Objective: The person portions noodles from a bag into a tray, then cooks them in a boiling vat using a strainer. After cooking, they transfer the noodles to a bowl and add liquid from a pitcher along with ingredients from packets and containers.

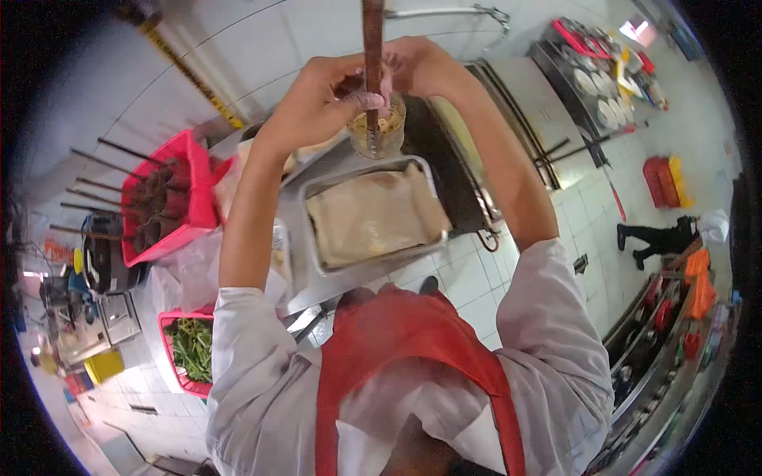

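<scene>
A long brown stick, like a large skewer (373, 40), stands upright in front of me. My left hand (325, 99) is closed beside it, fingers pinching a pale pink strip that looks like raw meat (386, 86). From the other side my right hand (417, 67) closes on the same strip, its fingertips partly hidden behind the stick. Directly below both hands is a clear ribbed glass container (390, 143) with yellowish bits inside. Nearer me lies a metal tray (432, 178), its contents under a beige sheet (369, 214).
To the left, a red basket (171, 238) holds dark lumps with several sticks poking out. Green vegetables (192, 349) fill a lower basket. A dish-laden counter (567, 87) stands far right. Another person (675, 238) is on the right, beyond the tiled floor (468, 274).
</scene>
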Demonstrator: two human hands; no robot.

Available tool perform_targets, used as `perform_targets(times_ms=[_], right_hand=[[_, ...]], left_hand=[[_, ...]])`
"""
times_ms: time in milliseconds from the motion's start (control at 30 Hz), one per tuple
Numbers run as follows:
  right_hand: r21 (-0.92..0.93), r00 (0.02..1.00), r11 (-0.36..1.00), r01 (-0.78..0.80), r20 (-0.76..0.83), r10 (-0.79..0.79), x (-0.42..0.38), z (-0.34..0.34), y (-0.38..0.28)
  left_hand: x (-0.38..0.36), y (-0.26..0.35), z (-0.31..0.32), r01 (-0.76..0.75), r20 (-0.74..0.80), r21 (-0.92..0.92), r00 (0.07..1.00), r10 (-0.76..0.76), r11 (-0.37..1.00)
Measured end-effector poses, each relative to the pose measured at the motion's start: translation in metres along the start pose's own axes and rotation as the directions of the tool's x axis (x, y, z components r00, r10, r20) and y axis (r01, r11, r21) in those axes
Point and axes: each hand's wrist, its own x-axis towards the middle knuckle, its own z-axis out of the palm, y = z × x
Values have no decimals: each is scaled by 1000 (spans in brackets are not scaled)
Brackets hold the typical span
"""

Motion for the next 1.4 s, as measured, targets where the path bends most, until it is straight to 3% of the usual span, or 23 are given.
perform_targets(times_ms=[33, 67, 100, 133, 167, 200, 233, 267, 367, 400, 467, 567, 700, 767, 900, 967, 1000, 1067, 1100, 1267, 1333, 1400], right_hand=[[-29, 957, 957, 288, -16, -288, -10, 0, 40], [-36, 963, 963, 267, -33, -268, -29, -14, 52], [451, 926, 879, 157, 242, -290, -45, -24, 56], [789, 792, 603, -114, 438, -424, -62, -34, 59], [793, 807, 599, -113, 425, -410, -84, -49, 58], [746, 856, 666, -5, 348, -382, -104, -67, 53], [679, 892, 728, 92, 269, -364, -119, -80, 55], [682, 894, 726, 86, 268, -358, -127, -87, 67], [364, 965, 931, 31, 230, -122, -143, -107, 108], [367, 965, 930, 31, 231, -123, -147, -114, 119], [65, 981, 983, 173, 80, -178, -157, -129, 135], [42, 990, 991, 127, -58, -125, -177, -140, 143], [131, 990, 990, -55, -119, 71, -236, -172, 142], [282, 943, 945, -163, -238, 234, -265, -179, 149], [275, 843, 914, -299, -372, 388, -313, -194, 174], [489, 654, 778, -394, -445, 611, -327, -198, 194], [490, 656, 780, -390, -447, 609, -332, -197, 211], [454, 541, 773, -443, -552, 634, -338, -187, 252], [502, 523, 771, -393, -568, 636, -335, -183, 267], [581, 645, 774, -251, -496, 581, -299, -202, 313], [420, 816, 891, -173, -446, 368, -269, -218, 307], [332, 920, 943, -35, -359, 161, -232, -218, 311]], left_hand=[[15, 14, 24, -5, 71, 29, 997, 2, 1000], [30, 20, 47, -14, 97, 24, 995, 11, 1000], [46, 24, 67, -77, 159, 72, 985, 65, 994], [59, 29, 85, -140, 222, 113, 968, 112, 984], [69, 36, 101, -81, 255, 79, 965, 59, 994], [81, 34, 116, -84, 272, 74, 960, 61, 994], [89, 28, 131, 10, 204, 5, 979, -11, 1000], [95, 22, 142, 103, 133, -71, 987, -93, 992], [115, 4, 161, 124, 106, -134, 988, -110, 983], [122, 3, 166, 126, 106, -133, 988, -113, 983], [135, 4, 177, 193, 74, -181, 980, -182, 964], [163, -6, 184, 106, 89, -38, 991, -102, 994], [202, -61, 189, 130, 60, -55, 990, -127, 990], [215, -103, 203, 122, 56, -98, 992, -117, 988], [229, -151, 231, 115, 9, -109, 993, -115, 987], [233, -154, 241, 140, -59, -56, 988, -143, 989], [234, -156, 245, 138, -61, -52, 988, -141, 989], [236, -165, 254, 132, -44, -137, 989, -139, 982], [235, -152, 258, 156, -31, -110, 987, -160, 982], [232, -95, 267, 61, 39, 147, 997, -67, 987], [230, -75, 273, -99, 29, 344, 995, 95, 934], [232, -56, 276, -85, 48, 438, 996, 71, 895]])
